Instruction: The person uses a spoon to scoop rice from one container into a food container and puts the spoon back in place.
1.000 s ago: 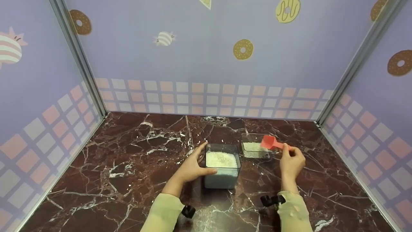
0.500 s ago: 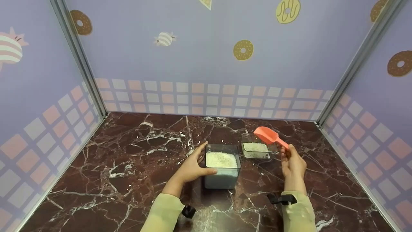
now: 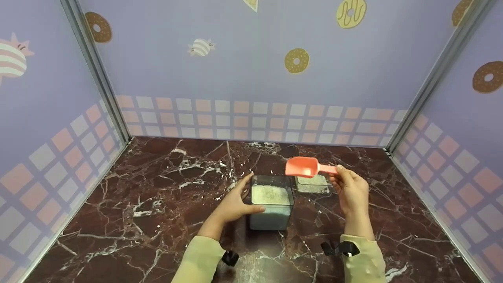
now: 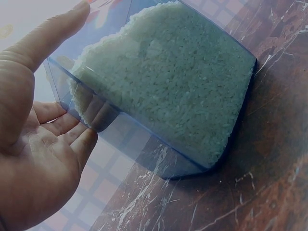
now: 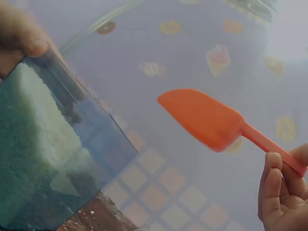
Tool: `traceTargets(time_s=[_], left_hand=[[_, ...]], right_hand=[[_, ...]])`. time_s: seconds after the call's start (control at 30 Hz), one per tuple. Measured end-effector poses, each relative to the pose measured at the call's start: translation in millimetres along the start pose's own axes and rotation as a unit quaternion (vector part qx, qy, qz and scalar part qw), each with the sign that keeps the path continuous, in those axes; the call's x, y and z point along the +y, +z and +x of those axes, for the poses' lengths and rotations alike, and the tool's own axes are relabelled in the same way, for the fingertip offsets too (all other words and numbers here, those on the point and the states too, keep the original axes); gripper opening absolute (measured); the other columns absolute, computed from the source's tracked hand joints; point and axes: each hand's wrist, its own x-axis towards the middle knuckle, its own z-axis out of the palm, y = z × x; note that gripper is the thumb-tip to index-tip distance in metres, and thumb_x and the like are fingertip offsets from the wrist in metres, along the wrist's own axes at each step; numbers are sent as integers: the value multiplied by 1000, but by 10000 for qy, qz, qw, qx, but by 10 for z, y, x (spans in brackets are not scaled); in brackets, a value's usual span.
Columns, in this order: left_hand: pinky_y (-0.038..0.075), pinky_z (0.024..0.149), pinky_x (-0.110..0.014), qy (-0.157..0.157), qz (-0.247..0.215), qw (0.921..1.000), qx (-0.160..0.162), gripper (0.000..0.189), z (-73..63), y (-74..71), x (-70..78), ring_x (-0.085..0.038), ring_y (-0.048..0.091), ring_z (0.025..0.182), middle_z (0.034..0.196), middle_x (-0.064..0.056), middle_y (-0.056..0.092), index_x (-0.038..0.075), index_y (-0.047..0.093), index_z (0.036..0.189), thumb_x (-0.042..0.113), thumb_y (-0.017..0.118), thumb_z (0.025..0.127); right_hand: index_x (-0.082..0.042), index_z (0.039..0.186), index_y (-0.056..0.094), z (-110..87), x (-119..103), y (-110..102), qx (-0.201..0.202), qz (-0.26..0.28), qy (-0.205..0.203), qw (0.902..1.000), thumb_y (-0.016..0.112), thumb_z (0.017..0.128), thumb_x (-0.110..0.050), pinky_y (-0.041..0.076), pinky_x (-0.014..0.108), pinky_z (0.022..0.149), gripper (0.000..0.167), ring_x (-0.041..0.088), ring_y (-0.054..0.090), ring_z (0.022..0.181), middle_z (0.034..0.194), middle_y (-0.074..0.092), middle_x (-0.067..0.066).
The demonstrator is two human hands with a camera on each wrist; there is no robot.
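My left hand [image 3: 235, 203] holds a clear square container [image 3: 270, 217] by its left side, thumb over the near rim and fingers along the side. White rice [image 4: 168, 82] fills much of it. My right hand [image 3: 353, 190] pinches the handle of a red-orange scoop [image 3: 301, 167]. The scoop is in the air, its bowl pointing left near the container's far right corner. In the right wrist view, the scoop [image 5: 204, 118] is seen from below, apart from the container. A low clear tray [image 3: 313, 188] with rice stands behind and right of the container, partly covered by the scoop.
Loose white grains [image 3: 218, 199] lie scattered on the dark red marbled table [image 3: 165, 220], mostly left of the container. Purple panels [image 3: 243, 78] with sweets printed on them enclose the back and both sides.
The scoop has swung from above the low tray leftward to the container's far right corner, its bowl turning with the right hand. The left hand and container stay put.
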Motion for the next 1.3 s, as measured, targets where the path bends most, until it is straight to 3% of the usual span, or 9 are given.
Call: traceTargets(time_s=[0.13, 0.23, 0.43, 0.63, 0.83, 0.9, 0.97, 1.13, 1.3], left_hand=[[33, 126, -51, 89, -87, 9999, -14, 113, 11, -1, -17, -44, 38, 150, 166, -23, 30, 8, 23, 164, 23, 92, 75], [33, 126, -51, 96, -100, 9999, 5, 112, 16, 0, -23, -45, 38, 150, 166, -23, 31, 7, 23, 163, 23, 92, 75], [31, 127, -50, 92, -240, 9997, -6, 111, 23, 3, -29, -43, 38, 150, 166, -23, 32, 4, 23, 163, 20, 91, 76], [33, 126, -50, 114, -271, 9996, -24, 113, 22, 4, -32, -41, 42, 149, 164, -22, 36, 3, 22, 163, 19, 91, 75], [32, 126, -50, 192, -278, 9994, -35, 113, 22, 8, -23, -45, 38, 150, 166, -23, 32, 4, 23, 163, 19, 91, 75], [32, 126, -51, 213, -261, 9994, -30, 112, 22, 9, -20, -46, 38, 149, 165, -25, 31, 3, 23, 162, 19, 91, 75], [31, 126, -51, 181, -187, 9997, -12, 112, 18, 11, -13, -45, 38, 150, 166, -24, 31, 4, 24, 162, 20, 91, 75], [30, 127, -52, 157, -4, 9999, 65, 112, 12, 5, -11, -42, 40, 149, 166, -22, 33, 6, 26, 162, 23, 92, 74], [31, 127, -52, 136, -128, 9998, 6, 113, 14, -2, -15, -45, 38, 150, 166, -22, 32, 7, 24, 163, 23, 92, 74]], right_hand=[[-7, 71, 65, -151, -45, 162, -23, -1026, -676, 9924, 64, 100, -7, 56, 15, 58, 29, 6, 63, 59, 65, 67, -4], [-3, 71, 64, -268, -67, 262, -45, -1931, -1318, 9723, 68, 98, -6, 55, 15, 56, 27, 5, 62, 57, 64, 67, -6], [0, 73, 64, -501, -51, 423, -243, -3499, -2789, 8940, 72, 93, -3, 38, 12, 46, 22, 2, 54, 52, 65, 68, 3], [-2, 73, 61, -640, 40, 555, -340, -4259, -3939, 8138, 74, 88, 2, 42, 8, 52, 20, 6, 53, 59, 66, 65, 8], [-5, 72, 57, -684, 181, 641, -552, -4660, -4507, 7594, 76, 84, 3, 47, 27, 53, 23, 15, 53, 61, 65, 59, 7], [-6, 72, 56, -680, 210, 656, -628, -4730, -4448, 7579, 76, 84, 1, 46, 28, 54, 25, 15, 52, 62, 66, 58, 6], [-6, 71, 56, -658, 224, 656, -667, -4773, -4157, 7713, 76, 85, 0, 44, 27, 55, 25, 14, 50, 62, 66, 58, 5], [-8, 70, 59, -534, 206, 599, -656, -4655, -2729, 8394, 73, 91, -7, 38, 19, 55, 25, 11, 48, 62, 66, 56, 1], [-5, 70, 62, -359, 255, 519, -705, -3866, -1400, 9088, 70, 93, -7, 44, 16, 52, 25, 6, 54, 58, 62, 60, -3]])
